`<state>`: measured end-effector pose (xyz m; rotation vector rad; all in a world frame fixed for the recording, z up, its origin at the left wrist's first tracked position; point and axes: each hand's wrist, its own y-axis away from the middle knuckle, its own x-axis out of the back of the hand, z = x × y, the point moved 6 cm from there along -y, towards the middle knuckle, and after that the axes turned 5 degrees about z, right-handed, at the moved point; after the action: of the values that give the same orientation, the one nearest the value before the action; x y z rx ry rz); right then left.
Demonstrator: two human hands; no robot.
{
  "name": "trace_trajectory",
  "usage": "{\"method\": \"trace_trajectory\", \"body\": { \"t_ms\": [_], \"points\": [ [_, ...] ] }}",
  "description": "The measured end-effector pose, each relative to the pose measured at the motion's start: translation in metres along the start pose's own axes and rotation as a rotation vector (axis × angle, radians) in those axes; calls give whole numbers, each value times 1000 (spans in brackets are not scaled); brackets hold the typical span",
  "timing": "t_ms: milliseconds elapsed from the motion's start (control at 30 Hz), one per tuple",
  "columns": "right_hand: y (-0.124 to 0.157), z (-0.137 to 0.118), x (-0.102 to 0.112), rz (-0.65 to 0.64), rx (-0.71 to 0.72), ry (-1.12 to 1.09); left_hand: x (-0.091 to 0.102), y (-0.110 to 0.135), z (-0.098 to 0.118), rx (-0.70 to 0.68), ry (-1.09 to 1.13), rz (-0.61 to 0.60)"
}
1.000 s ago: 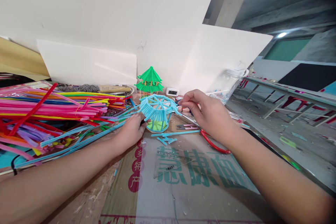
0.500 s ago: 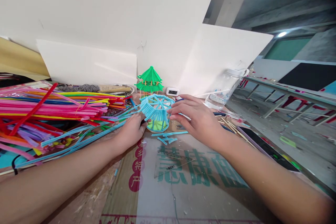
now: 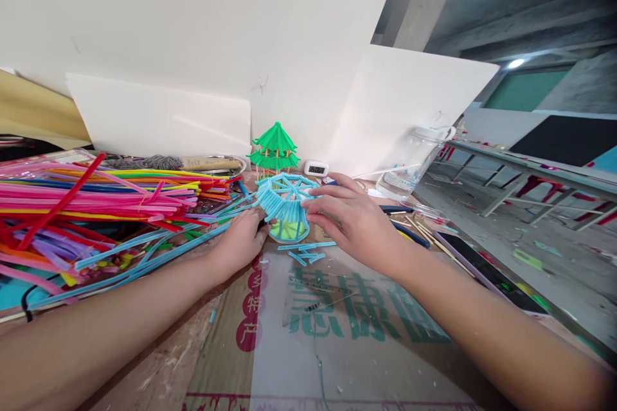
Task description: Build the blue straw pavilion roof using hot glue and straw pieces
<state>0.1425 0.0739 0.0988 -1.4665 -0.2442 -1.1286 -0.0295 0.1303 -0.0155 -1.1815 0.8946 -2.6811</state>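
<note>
One blue model [image 3: 289, 210], gripped by my left hand [image 3: 240, 237]; my right hand [image 3: 354, 217], hold unclear, apparently adjusts its right edge; next needs steadiness.

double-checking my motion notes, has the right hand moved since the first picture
Yes: judged against the small white clock, the right hand has moved left and slightly lower in the picture, closer in to the blue model.

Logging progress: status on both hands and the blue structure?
Left hand at left side of blue structure, right hand at right edge; grips unclear. Structure upright, part-covered. Cut blue pieces close in front.
</note>
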Motion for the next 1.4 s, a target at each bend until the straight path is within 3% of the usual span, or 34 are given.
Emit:
{"method": "trace_trajectory", "body": {
  "t_ms": [367,633,1400],
  "points": [
    [1,5,-1,17,-58,-23,-2,0,-2,-19,-39,0],
    [4,8,-14,-97,-68,55,1,1,5,-40,-76,4],
    [6,6,-18,-76,-72,114,-3,1,-2,-12,-88,-19]
  ]
}}
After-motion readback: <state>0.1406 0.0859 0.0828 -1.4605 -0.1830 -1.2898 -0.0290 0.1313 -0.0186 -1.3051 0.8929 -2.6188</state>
